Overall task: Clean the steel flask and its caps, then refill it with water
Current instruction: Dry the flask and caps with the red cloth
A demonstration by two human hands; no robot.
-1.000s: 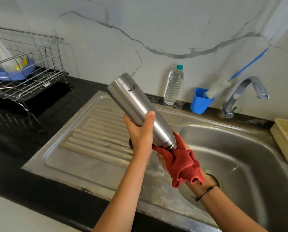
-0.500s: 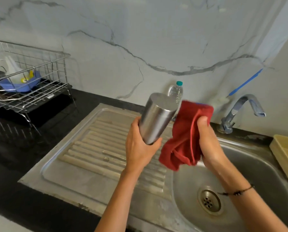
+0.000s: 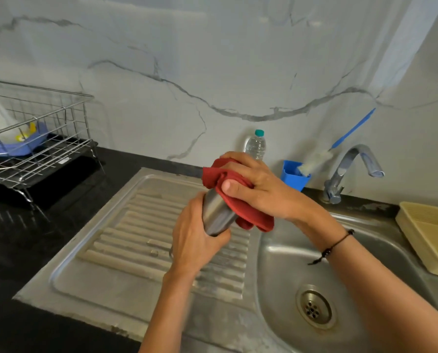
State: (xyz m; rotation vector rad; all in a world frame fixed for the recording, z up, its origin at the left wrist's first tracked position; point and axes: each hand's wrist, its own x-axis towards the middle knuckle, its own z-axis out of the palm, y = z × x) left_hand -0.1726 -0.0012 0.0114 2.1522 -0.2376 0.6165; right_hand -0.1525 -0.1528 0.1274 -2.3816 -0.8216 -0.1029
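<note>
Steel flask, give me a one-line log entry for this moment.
left hand: grips steel flask | right hand: presses red cloth over flask's upper end | over sink

txt: none legible | flask [image 3: 216,215]: no brand showing, top under cloth [image 3: 234,197] | bottle [image 3: 256,146]: label too small/blurred to read | rack [image 3: 36,138]: small white tag, unreadable

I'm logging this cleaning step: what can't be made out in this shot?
All from the head view:
- Steel flask: upper end hidden by the red cloth and right hand; lower end by the left hand.
- Flask caps: none visible.
- Dish rack: cut off by the left edge.
- Beige basket: cut off by the right edge.
</note>
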